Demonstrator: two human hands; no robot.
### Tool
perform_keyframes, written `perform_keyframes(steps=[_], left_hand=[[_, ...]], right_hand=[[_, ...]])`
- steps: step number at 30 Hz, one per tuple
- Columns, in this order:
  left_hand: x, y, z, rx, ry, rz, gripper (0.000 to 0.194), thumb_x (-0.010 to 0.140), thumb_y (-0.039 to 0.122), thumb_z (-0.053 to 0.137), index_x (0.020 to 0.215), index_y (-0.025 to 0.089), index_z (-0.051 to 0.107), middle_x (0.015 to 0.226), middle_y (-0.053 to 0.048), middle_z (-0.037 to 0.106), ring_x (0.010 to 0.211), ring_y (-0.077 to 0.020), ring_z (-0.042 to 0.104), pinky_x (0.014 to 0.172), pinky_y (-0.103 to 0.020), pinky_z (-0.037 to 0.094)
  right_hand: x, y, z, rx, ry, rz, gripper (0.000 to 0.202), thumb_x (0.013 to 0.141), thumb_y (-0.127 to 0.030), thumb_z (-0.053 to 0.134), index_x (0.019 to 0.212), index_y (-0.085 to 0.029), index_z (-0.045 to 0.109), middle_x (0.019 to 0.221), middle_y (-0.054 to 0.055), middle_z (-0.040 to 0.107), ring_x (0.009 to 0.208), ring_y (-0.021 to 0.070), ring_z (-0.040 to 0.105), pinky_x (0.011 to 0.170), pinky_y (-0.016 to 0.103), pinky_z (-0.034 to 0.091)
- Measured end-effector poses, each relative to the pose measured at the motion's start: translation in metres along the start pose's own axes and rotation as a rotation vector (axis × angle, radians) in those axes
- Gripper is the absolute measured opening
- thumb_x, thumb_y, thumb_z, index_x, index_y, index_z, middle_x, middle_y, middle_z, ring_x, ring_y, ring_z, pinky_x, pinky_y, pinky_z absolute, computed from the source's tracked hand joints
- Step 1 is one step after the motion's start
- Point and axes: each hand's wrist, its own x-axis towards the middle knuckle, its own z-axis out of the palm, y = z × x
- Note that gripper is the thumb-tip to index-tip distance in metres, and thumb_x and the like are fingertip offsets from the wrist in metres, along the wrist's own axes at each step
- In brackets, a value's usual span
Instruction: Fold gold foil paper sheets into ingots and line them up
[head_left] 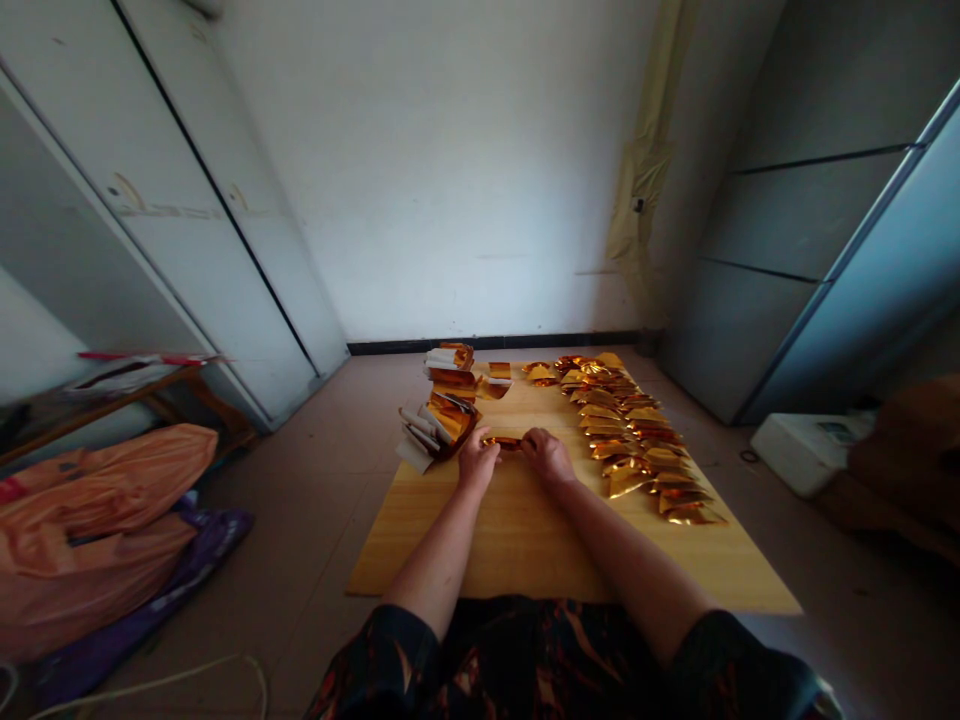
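Between my two hands lies a strip of folded gold foil paper (504,442), low over the wooden board. My left hand (478,458) pinches its left end, thumb toward the middle. At the other end, the curled fingers of my right hand (548,457) grip the same paper. Just beyond my left hand is a loose pile of gold foil sheets (450,408), some showing pale backs. To the right, rows of folded gold foil pieces (631,430) run down the board.
The wooden board (525,540) reaches from my lap toward the white wall (465,180). Grey cabinets (217,200) stand left, a tall grey refrigerator (810,210) right. Orange and purple bags (112,530) lie on the floor at left; a white box (799,450) sits at right.
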Motion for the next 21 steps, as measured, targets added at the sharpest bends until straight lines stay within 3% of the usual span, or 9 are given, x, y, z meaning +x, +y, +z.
perform_keyframes(steps=[6,9,14,21], left_hand=[[0.006,-0.007,0.004,-0.049,0.052,-0.019,0.041,0.068,0.01,0.055,0.108,0.013,0.06,0.07,0.002,0.062,0.045,-0.0051,0.057,0.046,-0.014,0.043],[0.007,-0.006,0.005,-0.127,0.078,-0.06,0.042,0.066,0.008,0.057,0.108,0.013,0.06,0.076,0.0,0.064,0.044,-0.004,0.055,0.043,-0.013,0.041],[0.005,0.004,0.006,-0.262,0.14,-0.165,0.044,0.066,0.009,0.058,0.11,0.011,0.058,0.061,0.003,0.061,0.041,-0.0054,0.054,0.039,-0.013,0.035],[0.003,0.008,0.006,-0.305,0.115,-0.196,0.048,0.064,0.01,0.057,0.112,0.009,0.056,0.053,0.004,0.059,0.041,-0.0071,0.055,0.04,-0.014,0.034]], right_hand=[[0.005,0.009,0.008,0.225,0.109,-0.06,0.008,0.074,-0.022,0.052,0.075,-0.018,0.059,0.076,0.004,0.062,0.07,0.0144,0.055,0.068,0.024,0.043],[0.007,0.011,0.012,0.38,0.124,0.067,0.015,0.066,-0.023,0.056,0.08,-0.019,0.058,0.07,0.0,0.06,0.065,0.0137,0.055,0.064,0.025,0.044],[0.01,0.01,0.017,0.72,0.084,0.28,0.031,0.056,-0.023,0.059,0.086,-0.019,0.055,0.064,-0.005,0.057,0.056,0.0114,0.053,0.054,0.023,0.044],[0.01,0.007,0.015,1.04,0.064,0.387,0.03,0.052,-0.026,0.065,0.078,-0.021,0.051,0.053,-0.008,0.053,0.047,0.011,0.053,0.047,0.023,0.044]])
